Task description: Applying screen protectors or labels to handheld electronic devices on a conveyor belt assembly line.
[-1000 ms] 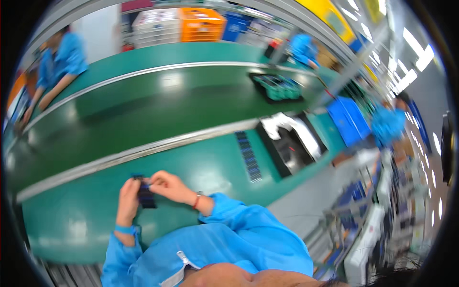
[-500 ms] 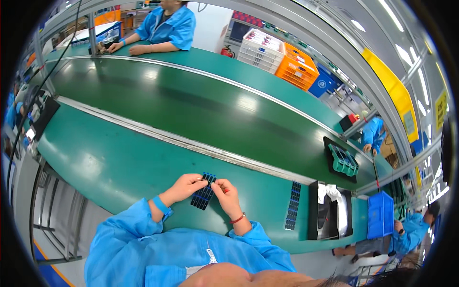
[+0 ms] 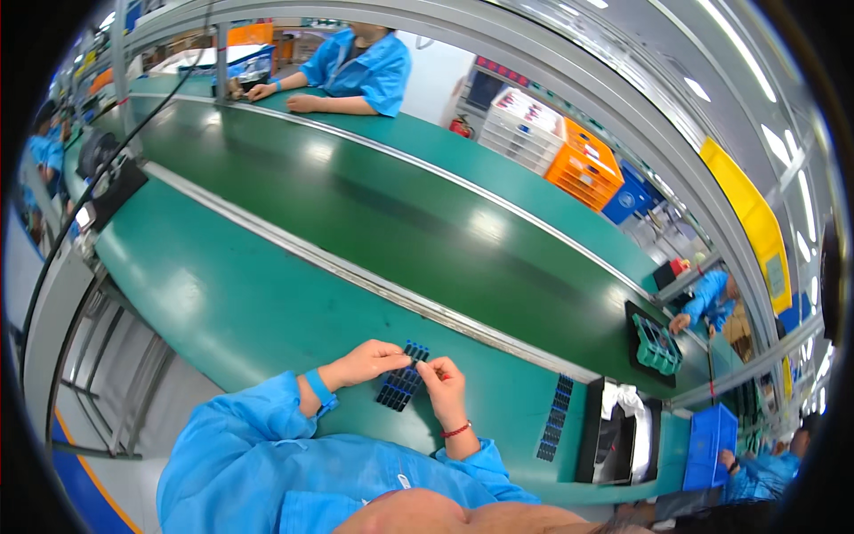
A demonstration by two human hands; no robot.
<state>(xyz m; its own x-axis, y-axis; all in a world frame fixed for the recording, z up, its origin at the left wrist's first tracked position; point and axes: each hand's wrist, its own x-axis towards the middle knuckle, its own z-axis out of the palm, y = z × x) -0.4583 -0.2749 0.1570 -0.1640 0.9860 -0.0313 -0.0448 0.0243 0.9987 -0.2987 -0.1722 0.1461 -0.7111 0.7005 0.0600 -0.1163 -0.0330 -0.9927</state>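
A panel of black strips with blue bands [image 3: 398,392] lies on the green bench in front of me, slightly tilted in the view. My left hand [image 3: 375,363] reaches over its upper part from the left, with thumb and forefinger pressed together there. From the right, my right hand [image 3: 445,384] has its fingertips pinched at the panel's upper right edge. The fingertips of both hands almost meet, and whatever small piece may be between the right ones is hidden. A second black-and-blue panel [image 3: 555,418] rests farther right on the bench.
Right of that panel stands a black tray [image 3: 588,436] holding white wrapping, then a blue bin [image 3: 709,445]. Beyond a metal rail [image 3: 356,270] runs a dark green belt [image 3: 374,209], carrying a black tray with a green part [image 3: 656,347]. Co-workers sit across and at right.
The whole view has shifted, so the bench things sit lower and farther right. My hands stay at the panel's top, fingers nearly unchanged. A far-right co-worker's hand is closer to the green part.
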